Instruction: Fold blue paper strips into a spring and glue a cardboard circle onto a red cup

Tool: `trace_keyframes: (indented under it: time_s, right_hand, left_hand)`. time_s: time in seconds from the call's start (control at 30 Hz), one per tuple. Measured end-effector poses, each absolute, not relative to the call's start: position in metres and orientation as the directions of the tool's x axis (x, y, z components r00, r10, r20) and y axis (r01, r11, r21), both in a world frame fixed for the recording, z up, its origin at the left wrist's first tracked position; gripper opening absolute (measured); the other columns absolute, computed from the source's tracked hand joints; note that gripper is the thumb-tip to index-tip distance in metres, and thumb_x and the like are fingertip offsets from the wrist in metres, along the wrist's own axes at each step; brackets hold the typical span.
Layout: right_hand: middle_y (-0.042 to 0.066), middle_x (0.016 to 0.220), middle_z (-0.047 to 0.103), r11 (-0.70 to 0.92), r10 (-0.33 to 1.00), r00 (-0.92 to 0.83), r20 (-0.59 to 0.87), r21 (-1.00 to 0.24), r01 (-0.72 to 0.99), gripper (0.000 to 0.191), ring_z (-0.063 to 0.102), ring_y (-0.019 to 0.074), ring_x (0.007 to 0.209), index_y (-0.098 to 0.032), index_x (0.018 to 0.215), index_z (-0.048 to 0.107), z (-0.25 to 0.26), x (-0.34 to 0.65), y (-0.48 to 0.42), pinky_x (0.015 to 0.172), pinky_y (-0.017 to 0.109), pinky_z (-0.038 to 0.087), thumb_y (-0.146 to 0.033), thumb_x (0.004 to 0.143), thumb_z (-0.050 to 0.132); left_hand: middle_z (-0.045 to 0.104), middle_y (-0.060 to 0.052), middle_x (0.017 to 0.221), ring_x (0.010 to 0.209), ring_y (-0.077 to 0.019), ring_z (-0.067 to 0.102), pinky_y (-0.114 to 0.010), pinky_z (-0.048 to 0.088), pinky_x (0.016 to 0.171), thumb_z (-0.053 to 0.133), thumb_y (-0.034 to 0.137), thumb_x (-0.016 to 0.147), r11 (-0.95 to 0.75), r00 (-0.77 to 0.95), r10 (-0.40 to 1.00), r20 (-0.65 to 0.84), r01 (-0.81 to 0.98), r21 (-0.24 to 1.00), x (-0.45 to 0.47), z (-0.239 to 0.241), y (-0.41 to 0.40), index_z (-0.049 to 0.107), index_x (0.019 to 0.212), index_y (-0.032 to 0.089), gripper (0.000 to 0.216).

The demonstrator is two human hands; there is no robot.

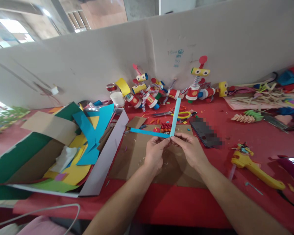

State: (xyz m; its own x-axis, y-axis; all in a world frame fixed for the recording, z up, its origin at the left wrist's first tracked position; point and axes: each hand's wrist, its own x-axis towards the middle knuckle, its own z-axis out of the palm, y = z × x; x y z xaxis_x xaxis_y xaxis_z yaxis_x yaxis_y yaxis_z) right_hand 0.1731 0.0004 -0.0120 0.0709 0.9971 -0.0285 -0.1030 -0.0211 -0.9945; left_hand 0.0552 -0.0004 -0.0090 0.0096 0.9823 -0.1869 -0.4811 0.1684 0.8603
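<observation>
Both my hands meet over a brown cardboard sheet (137, 156) on the red table. My left hand (155, 153) and my right hand (189, 148) pinch the joined ends of two light blue paper strips. One blue strip (147, 132) runs left and lies almost flat. The other blue strip (175, 116) stands up and leans slightly right. Their corner sits between my fingertips at about the middle of the view. A small red and black folded paper spring (166, 127) lies just behind the strips.
A pile of coloured paper sheets (71, 147) fills the left side. Paper-cup robot figures (171, 89) line the white back wall. Yellow-handled scissors (183, 114), a dark phone (205, 133), a yellow glue gun (256, 169) and loose sticks (262, 98) lie to the right.
</observation>
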Motion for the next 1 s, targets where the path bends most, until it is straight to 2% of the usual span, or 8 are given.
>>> trace_keyframes:
  time_s: [0.13, 0.27, 0.43, 0.63, 1.0]
  right_hand:
    - [0.005, 0.083, 0.07, 0.049, 0.988, 0.144, 0.051, -0.999, 0.016, 0.028, 0.06, 0.0191, 0.074, -0.02, 0.093, 0.071, -0.018, 0.17, -0.003, 0.071, 0.032, 0.046, -0.039, 0.075, 0.063]
    - [0.005, 0.09, 0.07, 0.093, 0.984, 0.139, 0.108, -0.99, 0.106, 0.028, 0.062, 0.0211, 0.08, -0.021, 0.095, 0.071, -0.023, 0.172, -0.004, 0.074, 0.033, 0.047, -0.041, 0.078, 0.061]
    - [0.005, 0.082, 0.07, 0.078, 0.989, 0.117, 0.091, -0.991, 0.112, 0.026, 0.063, 0.0201, 0.074, -0.02, 0.09, 0.069, -0.026, 0.174, -0.002, 0.071, 0.033, 0.049, -0.041, 0.078, 0.061]
    - [0.002, 0.074, 0.068, 0.05, 0.986, 0.163, 0.038, -0.996, -0.073, 0.021, 0.062, 0.0164, 0.066, -0.019, 0.085, 0.067, -0.022, 0.17, -0.002, 0.065, 0.028, 0.05, -0.036, 0.073, 0.066]
    - [0.002, 0.068, 0.068, 0.051, 0.985, 0.157, 0.067, -0.993, 0.109, 0.023, 0.062, 0.0167, 0.062, -0.019, 0.081, 0.068, -0.022, 0.173, -0.001, 0.061, 0.028, 0.048, -0.041, 0.078, 0.06]
  left_hand:
    - [0.068, -0.005, 0.075, 0.07, -0.0144, 0.062, -0.031, 0.046, 0.076, 0.072, 0.018, 0.063, 0.152, -0.022, 0.982, -0.187, -0.491, 0.858, 0.055, -0.01, 0.0, 0.066, 0.073, 0.013, 0.013]
    - [0.068, -0.003, 0.07, 0.066, -0.0123, 0.061, -0.027, 0.046, 0.073, 0.071, 0.017, 0.064, 0.115, -0.044, 0.987, -0.152, -0.456, 0.882, 0.057, -0.009, -0.001, 0.066, 0.071, 0.014, 0.009]
    - [0.068, -0.004, 0.07, 0.067, -0.013, 0.061, -0.028, 0.046, 0.073, 0.07, 0.018, 0.064, 0.129, -0.025, 0.988, -0.155, -0.43, 0.894, 0.059, -0.01, -0.002, 0.068, 0.072, 0.013, 0.01]
    - [0.067, -0.005, 0.069, 0.067, -0.0137, 0.061, -0.028, 0.046, 0.073, 0.07, 0.017, 0.064, 0.141, -0.008, 0.987, -0.158, -0.412, 0.9, 0.059, -0.012, -0.001, 0.068, 0.072, 0.011, 0.01]
    - [0.069, -0.007, 0.072, 0.067, -0.0157, 0.062, -0.03, 0.048, 0.072, 0.07, 0.018, 0.063, 0.145, -0.006, 0.987, -0.158, -0.367, 0.919, 0.058, -0.014, -0.001, 0.067, 0.073, 0.01, 0.012]
